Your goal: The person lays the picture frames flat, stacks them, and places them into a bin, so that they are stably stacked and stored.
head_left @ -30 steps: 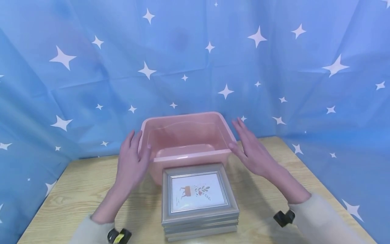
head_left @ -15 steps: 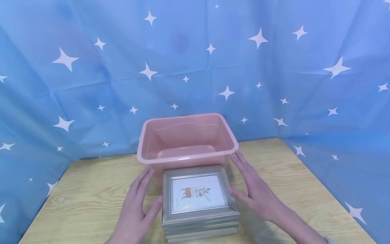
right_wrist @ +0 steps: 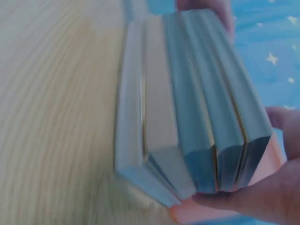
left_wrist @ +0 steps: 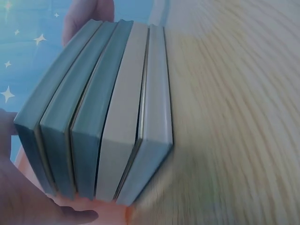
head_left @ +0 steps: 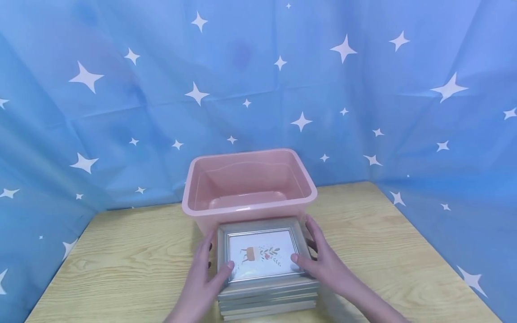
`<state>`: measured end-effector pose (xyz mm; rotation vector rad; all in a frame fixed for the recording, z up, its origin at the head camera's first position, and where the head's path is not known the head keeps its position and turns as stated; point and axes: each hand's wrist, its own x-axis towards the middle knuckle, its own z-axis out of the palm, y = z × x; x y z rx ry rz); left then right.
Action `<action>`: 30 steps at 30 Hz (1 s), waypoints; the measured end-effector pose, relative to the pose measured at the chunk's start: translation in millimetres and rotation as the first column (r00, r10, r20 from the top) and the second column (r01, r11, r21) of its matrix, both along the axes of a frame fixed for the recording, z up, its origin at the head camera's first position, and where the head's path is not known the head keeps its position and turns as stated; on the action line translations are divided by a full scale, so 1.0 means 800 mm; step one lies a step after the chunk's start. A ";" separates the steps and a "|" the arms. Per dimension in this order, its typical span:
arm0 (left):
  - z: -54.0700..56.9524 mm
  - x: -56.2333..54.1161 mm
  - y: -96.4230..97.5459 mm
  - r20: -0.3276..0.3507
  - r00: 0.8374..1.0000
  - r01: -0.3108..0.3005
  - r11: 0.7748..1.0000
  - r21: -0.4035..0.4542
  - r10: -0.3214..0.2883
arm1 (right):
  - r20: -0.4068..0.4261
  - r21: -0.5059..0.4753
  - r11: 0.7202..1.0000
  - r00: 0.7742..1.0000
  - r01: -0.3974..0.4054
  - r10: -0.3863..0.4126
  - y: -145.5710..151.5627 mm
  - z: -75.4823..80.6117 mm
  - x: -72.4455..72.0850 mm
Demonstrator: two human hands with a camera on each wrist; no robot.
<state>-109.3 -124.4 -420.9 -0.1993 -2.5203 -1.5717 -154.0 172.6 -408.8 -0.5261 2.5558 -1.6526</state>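
Several silver-grey picture frames (head_left: 268,296) lie flat in a stack near the table's front. The top one shows a printed picture (head_left: 262,253) of a deer-like animal with leaves. My left hand (head_left: 202,276) grips the stack's left side, thumb on the top frame and fingers down along the edge. On the opposite side my right hand (head_left: 329,264) holds it likewise, its thumb over the top frame's border. The right wrist view shows a finger (right_wrist: 225,200) reaching along the stacked edges (right_wrist: 201,150); some fingertips are hidden.
A pink plastic bin (head_left: 248,210) with nothing in it stands right behind the stack. The wooden table (head_left: 121,260) extends to both sides. A blue curtain with white stars (head_left: 242,76) hangs behind and beside it.
Both hands have come from the bin's sides back toward me, then inward onto the picture frames. The thumbs now lie on the top frame. The bin looks unmoved.
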 end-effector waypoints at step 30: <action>-0.007 -0.014 0.014 0.201 0.979 0.006 0.990 0.140 -0.034 | 0.217 -0.056 0.991 0.967 -0.122 0.132 -0.002 -0.012 -0.015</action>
